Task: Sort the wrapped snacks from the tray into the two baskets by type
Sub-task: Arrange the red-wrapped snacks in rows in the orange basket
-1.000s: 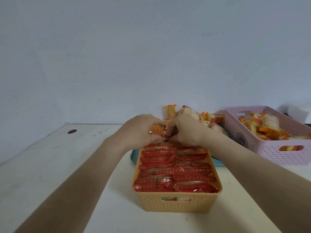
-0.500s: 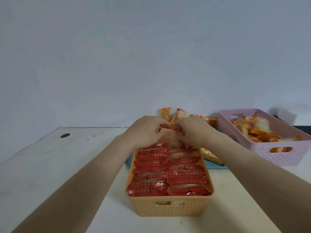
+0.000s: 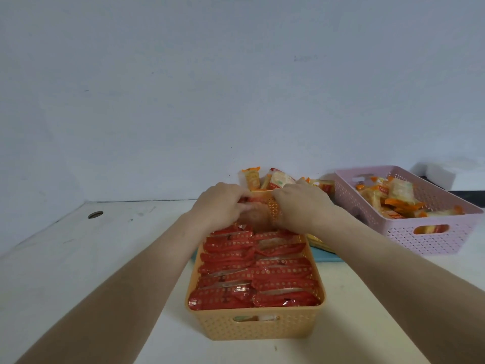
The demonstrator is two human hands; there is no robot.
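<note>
A white table [image 3: 78, 271] fills the lower half of the frame, its far edge meeting the wall. A small round hole [image 3: 95, 214] sits in its top at centre left. At lower centre an orange basket [image 3: 256, 325] stands on it, packed with red wrappers. Just behind that basket, a teal tray [image 3: 329, 258] lies flat, only its edges showing. At right of centre a pink basket [image 3: 420, 240] rests on the table, near the tray. At the far right edge a white block [image 3: 435, 173] sits, blurred.
</note>
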